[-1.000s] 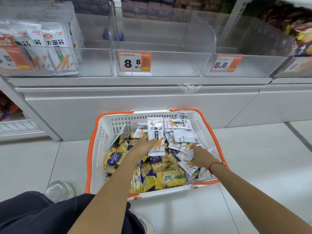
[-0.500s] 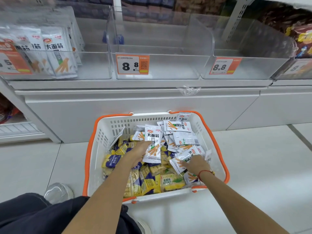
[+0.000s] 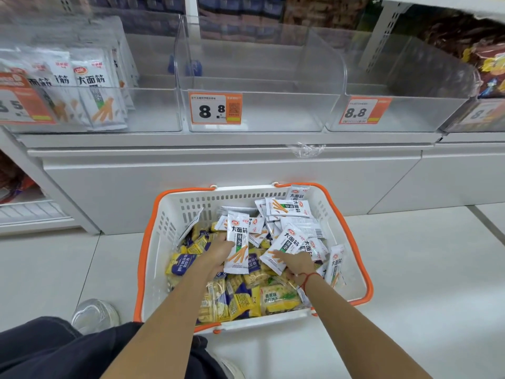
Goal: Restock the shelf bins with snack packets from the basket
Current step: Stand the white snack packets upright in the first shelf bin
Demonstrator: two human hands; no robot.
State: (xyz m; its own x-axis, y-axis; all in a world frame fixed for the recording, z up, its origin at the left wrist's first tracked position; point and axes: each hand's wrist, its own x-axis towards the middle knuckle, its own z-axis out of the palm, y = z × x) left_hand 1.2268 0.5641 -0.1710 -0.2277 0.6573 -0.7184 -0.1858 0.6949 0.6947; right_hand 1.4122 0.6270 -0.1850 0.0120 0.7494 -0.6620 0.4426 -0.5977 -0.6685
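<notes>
A white basket with an orange rim (image 3: 149,250) stands on the floor below the shelf, filled with white snack packets and yellow-and-blue packets (image 3: 240,296). My left hand (image 3: 218,254) grips an upright white packet (image 3: 237,246) over the basket's middle. To the right, my right hand (image 3: 296,265) holds a second white packet (image 3: 284,248) that tilts up out of the pile. On the shelf above, the left clear bin (image 3: 153,110) holds several of the same white packets (image 3: 98,97). The middle bin (image 3: 273,110) and right bin (image 3: 410,110) hold nothing.
Orange price tags (image 3: 215,108) hang on the bin fronts. A bin of dark and yellow snacks (image 3: 489,64) sits at the far right. A white cabinet front (image 3: 218,176) stands behind the basket. My knee (image 3: 41,348) and shoe (image 3: 95,314) are at lower left.
My right hand has dug into the pile and lifted a white packet by its lower end. My left hand keeps its packet, now lower and closer to the pile.
</notes>
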